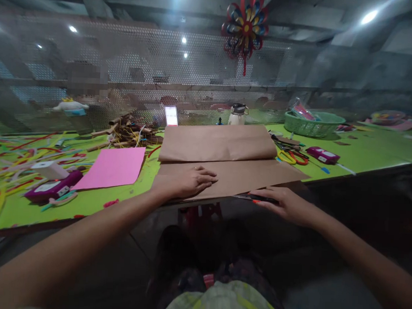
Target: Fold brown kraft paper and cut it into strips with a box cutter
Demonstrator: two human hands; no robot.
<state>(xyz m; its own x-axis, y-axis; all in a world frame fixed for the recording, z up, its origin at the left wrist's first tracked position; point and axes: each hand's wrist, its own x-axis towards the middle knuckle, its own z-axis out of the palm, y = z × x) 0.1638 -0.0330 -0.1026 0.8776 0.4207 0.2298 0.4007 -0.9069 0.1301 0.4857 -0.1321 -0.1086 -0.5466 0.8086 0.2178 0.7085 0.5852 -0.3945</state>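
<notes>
A large sheet of brown kraft paper [246, 172] lies on the green table [363, 154], its far part folded back over itself [216, 141]. My left hand [187, 181] presses flat on the near left part of the sheet, fingers spread. At the sheet's near edge, my right hand [285, 204] grips a thin dark tool with an orange tip [255, 198], lying along that edge; whether it is a knife or a pen I cannot tell.
A pink paper sheet [115, 167] lies left of the brown paper, beside a purple device [50, 188] and scattered coloured strips [7, 159]. Scissors [289, 154], another purple device [322, 155] and a green basket [313, 122] sit right. A mesh screen [127, 73] backs the table.
</notes>
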